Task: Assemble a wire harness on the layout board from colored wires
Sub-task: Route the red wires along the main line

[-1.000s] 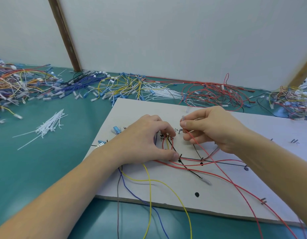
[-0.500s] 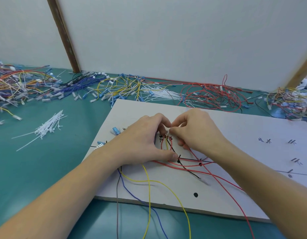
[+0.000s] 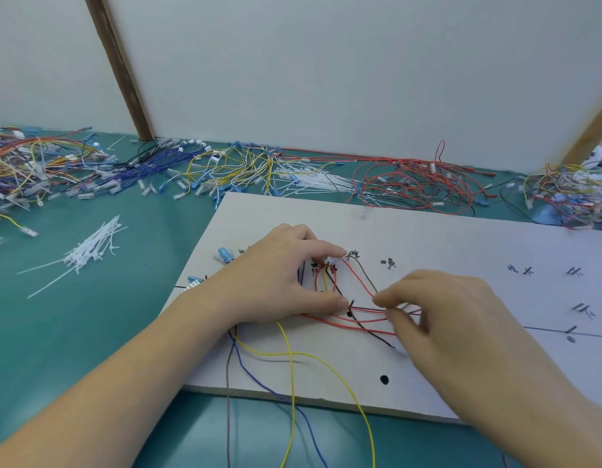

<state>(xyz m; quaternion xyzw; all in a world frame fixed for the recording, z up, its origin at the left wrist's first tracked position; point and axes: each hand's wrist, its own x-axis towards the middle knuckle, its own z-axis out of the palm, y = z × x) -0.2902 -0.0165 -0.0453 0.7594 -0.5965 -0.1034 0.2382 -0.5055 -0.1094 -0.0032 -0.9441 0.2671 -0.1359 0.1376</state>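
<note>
Left hand [image 3: 279,282]: palm down, index and thumb spread. Right hand [image 3: 451,319]: just beside it, fingertips curled together in a pinch.

Bare stretch of the white rectangular layout board [image 3: 461,244] lies open right of the crossing red, black, yellow and blue wires [image 3: 347,298]. Tangled loose wire piles [image 3: 407,184] line the far edge; white cable ties [image 3: 90,248] lie left on the teal tabletop [image 3: 73,315].
</note>
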